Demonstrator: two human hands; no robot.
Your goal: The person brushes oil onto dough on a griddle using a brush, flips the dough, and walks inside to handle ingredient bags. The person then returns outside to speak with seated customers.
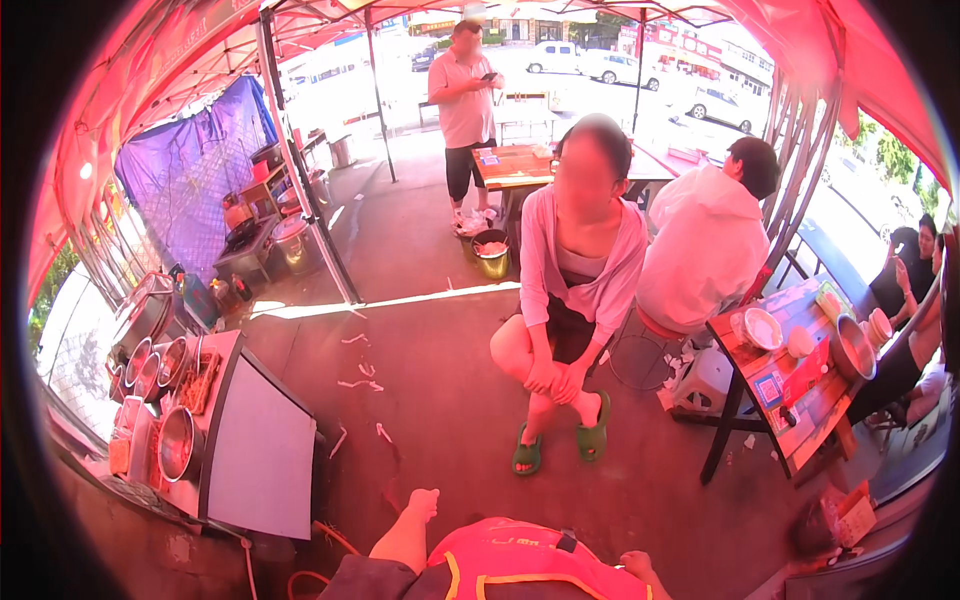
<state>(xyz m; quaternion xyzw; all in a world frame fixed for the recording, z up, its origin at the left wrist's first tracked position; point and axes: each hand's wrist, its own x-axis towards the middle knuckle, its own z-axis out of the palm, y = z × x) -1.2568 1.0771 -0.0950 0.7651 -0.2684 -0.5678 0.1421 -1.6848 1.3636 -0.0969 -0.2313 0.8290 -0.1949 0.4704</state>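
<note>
At the lower edge, my left hand (424, 505) extends from a dark sleeve, its fingers curled, with no object visible in it. My right hand (637, 562) is low beside the red apron (517, 544) with yellow trim; its fingers are too small and partly hidden to read. Facing me sits a person (581, 225) in a light cardigan and green slippers (592, 435), hands clasped over a knee. Left of me stands a food counter (259, 442) bearing a metal bowl (180, 444), several metal pots (172, 361) and a tray of food (199, 382).
A wooden table (810, 442) at right carries bowls and a metal basin (855, 346). Another person (705, 240) sits with their back to me. Behind, a standing person (465, 97) holds a phone near a bucket (491, 262). A canopy pole (307, 165) rises at left.
</note>
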